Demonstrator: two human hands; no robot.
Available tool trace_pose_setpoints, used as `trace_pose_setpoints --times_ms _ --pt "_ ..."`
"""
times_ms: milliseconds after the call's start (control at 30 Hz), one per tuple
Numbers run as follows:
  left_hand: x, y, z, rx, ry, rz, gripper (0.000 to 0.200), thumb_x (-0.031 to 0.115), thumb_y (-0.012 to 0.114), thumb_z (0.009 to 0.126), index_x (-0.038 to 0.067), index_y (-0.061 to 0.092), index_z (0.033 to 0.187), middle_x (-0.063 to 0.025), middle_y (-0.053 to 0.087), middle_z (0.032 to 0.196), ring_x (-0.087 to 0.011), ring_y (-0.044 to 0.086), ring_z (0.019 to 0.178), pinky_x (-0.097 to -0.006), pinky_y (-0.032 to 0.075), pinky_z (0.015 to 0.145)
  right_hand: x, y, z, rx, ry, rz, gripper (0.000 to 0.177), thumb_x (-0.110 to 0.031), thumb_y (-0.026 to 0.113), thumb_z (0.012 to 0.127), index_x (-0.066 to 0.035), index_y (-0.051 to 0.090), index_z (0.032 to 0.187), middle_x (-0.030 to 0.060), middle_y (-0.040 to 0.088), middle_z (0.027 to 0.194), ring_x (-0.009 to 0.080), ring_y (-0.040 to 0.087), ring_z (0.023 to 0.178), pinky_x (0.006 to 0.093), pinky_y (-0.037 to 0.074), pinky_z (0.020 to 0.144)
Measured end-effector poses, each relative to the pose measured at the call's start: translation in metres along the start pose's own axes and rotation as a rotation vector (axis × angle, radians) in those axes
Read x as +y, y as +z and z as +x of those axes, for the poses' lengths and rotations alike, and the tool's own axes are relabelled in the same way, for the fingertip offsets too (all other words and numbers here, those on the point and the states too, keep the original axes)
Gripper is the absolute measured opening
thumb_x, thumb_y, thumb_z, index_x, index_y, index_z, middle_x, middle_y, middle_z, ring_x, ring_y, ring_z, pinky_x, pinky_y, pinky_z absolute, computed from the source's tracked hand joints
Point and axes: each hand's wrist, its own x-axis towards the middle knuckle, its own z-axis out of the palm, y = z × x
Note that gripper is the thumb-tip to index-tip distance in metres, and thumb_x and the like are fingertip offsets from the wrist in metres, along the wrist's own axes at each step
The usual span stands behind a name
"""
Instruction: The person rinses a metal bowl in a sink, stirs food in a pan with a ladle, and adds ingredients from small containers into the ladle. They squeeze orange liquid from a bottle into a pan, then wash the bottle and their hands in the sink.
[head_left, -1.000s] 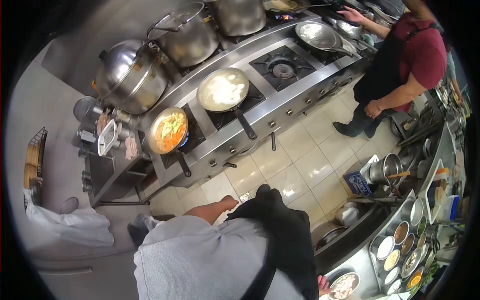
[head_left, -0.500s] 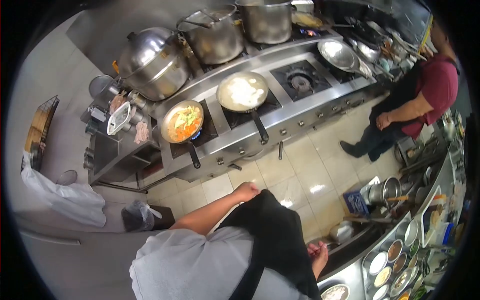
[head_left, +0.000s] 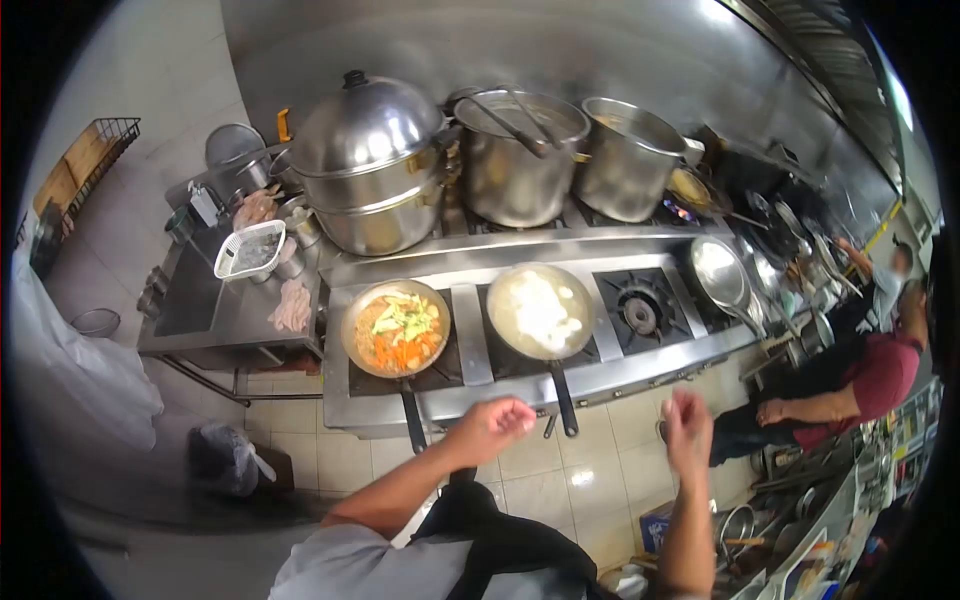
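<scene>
My left hand point(head_left: 492, 430) is raised in front of the stove, its fingers curled in, with no object showing in it. It is between the handles of two pans but apart from both. One frying pan point(head_left: 397, 335) holds orange and green chopped vegetables over brown food. A second pan point(head_left: 541, 310) holds pale liquid with bright white pieces. My right hand point(head_left: 688, 430) is up at the right, fingers bent together. Whatever may be between its fingertips is too small to make out.
Behind the pans stand a lidded steamer point(head_left: 365, 165) and two tall stockpots point(head_left: 520, 165). A white basket point(head_left: 249, 250) and raw meat point(head_left: 291, 305) lie on the left counter. A person in a red shirt point(head_left: 885, 380) stands at the right, with another person beyond.
My view has tilted up and moved closer to the stove. Both my hands have risen from beside my body, the right one coming up from near the counter.
</scene>
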Motion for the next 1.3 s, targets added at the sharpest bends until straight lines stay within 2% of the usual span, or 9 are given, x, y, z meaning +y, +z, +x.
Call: trace_pose_setpoints --times_ms 167,233,567,700,767,800,933,1100,1300 --pt "-0.026 -0.075 -0.018 0.19 -0.076 0.113 0.019 0.018 0.066 0.089 0.005 0.063 0.102 -0.0013 0.064 0.086 -0.0075 0.056 0.073 -0.0244 0.047 0.068 -0.147 0.107 0.253 0.039 -0.47 -0.092 0.029 -0.026 0.066 0.086 0.0 0.059 0.098 0.0122 0.065 0.081 0.0214 0.063 0.075 0.0328 0.049 0.067" --pt "-0.035 -0.109 -0.035 0.25 -0.223 0.052 0.022 0.022 0.064 0.09 0.004 0.062 0.102 -0.003 0.065 0.087 -0.0101 0.059 0.078 -0.0257 0.048 0.072 -0.15 0.164 0.362 0.052 -0.409 -0.156 0.034 -0.035 0.065 0.085 -0.001 0.06 0.091 0.0154 0.066 0.082 0.0297 0.064 0.077 0.0372 0.049 0.069" --pt "-0.072 -0.187 -0.116 0.896 -0.287 -0.07 0.013 0.011 0.065 0.088 0.0 0.061 0.094 -0.0052 0.066 0.085 -0.0105 0.061 0.08 -0.0247 0.048 0.074 -0.212 0.329 0.427 -0.236 -0.397 -0.897 0.037 -0.024 0.051 0.086 0.003 0.055 0.111 0.0215 0.061 0.115 0.0338 0.061 0.106 0.0421 0.049 0.09" --pt "-0.055 -0.17 -0.133 0.9 -0.322 -0.012 0.013 0.011 0.065 0.088 0.0 0.06 0.093 -0.0069 0.066 0.085 -0.0124 0.062 0.078 -0.026 0.049 0.074 -0.243 0.315 0.416 -0.214 -0.307 -0.632 0.034 -0.026 0.052 0.086 0.003 0.062 0.102 0.0239 0.064 0.107 0.0336 0.061 0.107 0.0418 0.048 0.089" --pt "-0.049 -0.155 -0.141 0.887 -0.342 0.054 0.011 0.01 0.064 0.088 0.0 0.06 0.092 -0.0071 0.067 0.085 -0.0129 0.062 0.078 -0.0264 0.05 0.074 -0.212 0.329 0.445 -0.021 -0.493 -0.593 0.035 -0.032 0.054 0.087 0.0 0.065 0.092 0.0199 0.068 0.088 0.0306 0.068 0.085 0.0419 0.053 0.073" --pt "-0.051 -0.144 -0.146 0.882 -0.287 -0.03 0.011 0.01 0.063 0.089 0.0 0.06 0.093 -0.0071 0.067 0.085 -0.0129 0.062 0.078 -0.0265 0.05 0.074 -0.211 0.322 0.444 -0.191 -0.228 -0.154 0.034 -0.035 0.055 0.088 -0.002 0.063 0.086 0.0148 0.065 0.077 0.0267 0.064 0.069 0.0393 0.052 0.06" --pt "-0.021 -0.106 -0.155 0.733 -0.226 -0.27 0.015 0.011 0.057 0.093 -0.002 0.061 0.1 -0.0078 0.069 0.088 -0.0136 0.062 0.082 -0.0267 0.05 0.076 -0.207 0.253 0.311 -0.718 0.182 1.168 0.036 -0.041 0.058 0.089 -0.011 0.051 0.071 -0.0013 0.044 0.048 0.0113 0.045 0.037 0.0276 0.038 0.034" --pt "0.019 -0.047 -0.104 0.425 -0.054 -0.13 0.028 0.014 0.057 0.093 -0.002 0.057 0.116 -0.0102 0.065 0.107 -0.0146 0.061 0.095 -0.0277 0.048 0.085 -0.159 0.173 0.092 -0.657 0.108 1.039 0.022 -0.009 0.07 0.08 -0.009 0.048 0.079 0.0018 0.053 0.057 0.0127 0.051 0.043 0.0261 0.042 0.04" --pt "0.043 0.035 -0.038 0.012 0.307 0.065 0.052 0.024 0.067 0.085 -0.001 0.05 0.127 -0.0103 0.059 0.115 -0.0156 0.057 0.101 -0.0316 0.047 0.085 -0.092 0.107 -0.108 -0.606 0.143 1.084 0.028 -0.016 0.073 0.077 -0.007 0.047 0.084 -0.0005 0.055 0.064 0.0076 0.052 0.049 0.0223 0.043 0.044"
